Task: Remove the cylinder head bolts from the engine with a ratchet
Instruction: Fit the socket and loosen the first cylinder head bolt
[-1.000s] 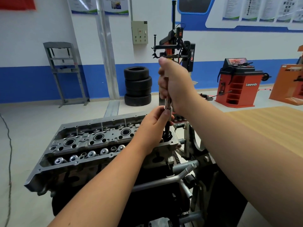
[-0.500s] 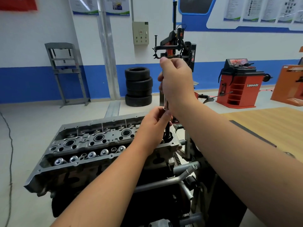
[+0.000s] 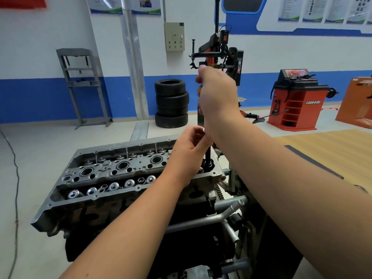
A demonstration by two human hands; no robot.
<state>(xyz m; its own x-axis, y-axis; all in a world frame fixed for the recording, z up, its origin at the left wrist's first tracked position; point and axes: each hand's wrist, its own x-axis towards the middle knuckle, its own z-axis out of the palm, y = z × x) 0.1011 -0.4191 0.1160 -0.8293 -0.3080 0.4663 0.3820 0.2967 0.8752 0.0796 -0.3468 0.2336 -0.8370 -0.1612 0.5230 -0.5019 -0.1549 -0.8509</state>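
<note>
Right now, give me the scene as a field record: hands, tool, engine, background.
right hand: high, gripping the tool's upper end
left hand: lower, fingers round the shaft
ratchet: upright; head hidden by the hands
extension: dark, runs down into the head's right end
cylinder head: cover off, valve springs showing
bolt: hidden, cannot tell
tyres: stacked by the wall
red machine: right background

Single view, head-worn wide-angle camera, facing forward and slightly downward. Near field: both forearms entering from the bottom edge, engine (image 3: 124, 178) close below centre. Far field: workshop wall with stacked tyres (image 3: 171, 103); edges bowed by the lens.
</note>
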